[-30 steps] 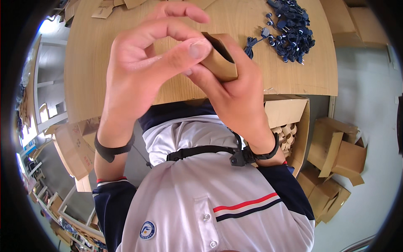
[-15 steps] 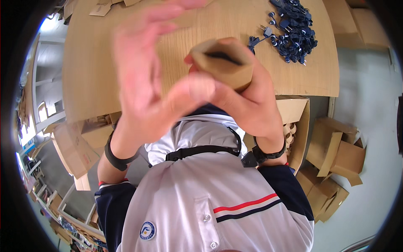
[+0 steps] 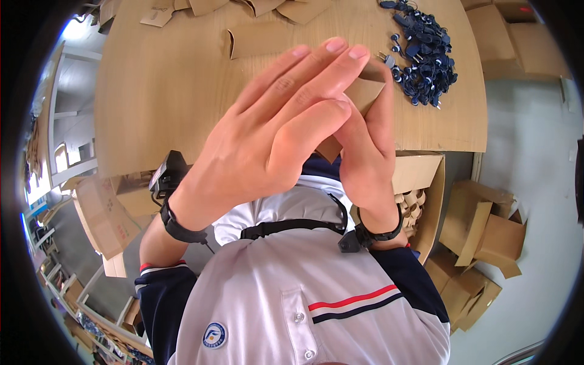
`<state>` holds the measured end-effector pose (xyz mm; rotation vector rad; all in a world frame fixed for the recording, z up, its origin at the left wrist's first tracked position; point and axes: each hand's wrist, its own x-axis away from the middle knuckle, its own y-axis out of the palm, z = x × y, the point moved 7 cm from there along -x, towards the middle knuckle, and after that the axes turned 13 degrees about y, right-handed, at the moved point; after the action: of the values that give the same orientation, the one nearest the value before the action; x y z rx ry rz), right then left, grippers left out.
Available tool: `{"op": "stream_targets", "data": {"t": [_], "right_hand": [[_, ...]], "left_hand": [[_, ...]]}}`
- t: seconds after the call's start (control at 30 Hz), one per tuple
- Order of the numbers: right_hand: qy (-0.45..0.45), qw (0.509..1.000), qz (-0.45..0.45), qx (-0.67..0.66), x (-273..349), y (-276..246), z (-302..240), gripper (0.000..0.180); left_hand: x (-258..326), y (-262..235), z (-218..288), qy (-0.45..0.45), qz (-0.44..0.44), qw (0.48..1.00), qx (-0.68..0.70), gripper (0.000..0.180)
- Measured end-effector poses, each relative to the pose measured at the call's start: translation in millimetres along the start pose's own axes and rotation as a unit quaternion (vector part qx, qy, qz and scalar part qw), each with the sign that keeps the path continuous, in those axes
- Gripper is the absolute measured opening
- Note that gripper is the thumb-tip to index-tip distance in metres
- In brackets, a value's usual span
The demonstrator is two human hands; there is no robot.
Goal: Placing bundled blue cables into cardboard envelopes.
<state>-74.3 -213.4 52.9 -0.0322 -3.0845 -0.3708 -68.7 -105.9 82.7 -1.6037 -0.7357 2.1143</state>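
A small brown cardboard box is in my right hand, its fingers and thumb wrapped round the sides. My left hand lies over the box's near left side, fingers stretched out and close together. It covers much of the box, so whether its palm presses on it is hidden. Just beyond my hands, a flat cardboard sleeve rests on the wooden table. To the right is a heap of dark blue cables with plugs and white-ringed parts.
More flat cardboard pieces lie along the table's far edge. Below its near right edge stands a carton holding several small cardboard boxes. Open cartons sit on the floor at right, another carton at left.
My left hand has swung rightward over the box, its fingers now across it. The box's open mouth, facing up before, is now mostly covered. My right hand keeps its hold.
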Motion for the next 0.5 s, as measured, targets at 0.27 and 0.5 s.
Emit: {"op": "stream_targets", "data": {"t": [0.27, 0.5], "right_hand": [[0.141, 0.966, 0.006, 0.215, 4, -16, -18, 0.018], [-0.21, 0.886, 0.048, 0.41, 8, -2, -35, 0.017]], "left_hand": [[8, -7, -24, -0.161, -0.115, 0.937, 0.289, 0.069], [-3, -22, -40, -0.22, -0.065, 0.97, 0.085, 0.022]]}}
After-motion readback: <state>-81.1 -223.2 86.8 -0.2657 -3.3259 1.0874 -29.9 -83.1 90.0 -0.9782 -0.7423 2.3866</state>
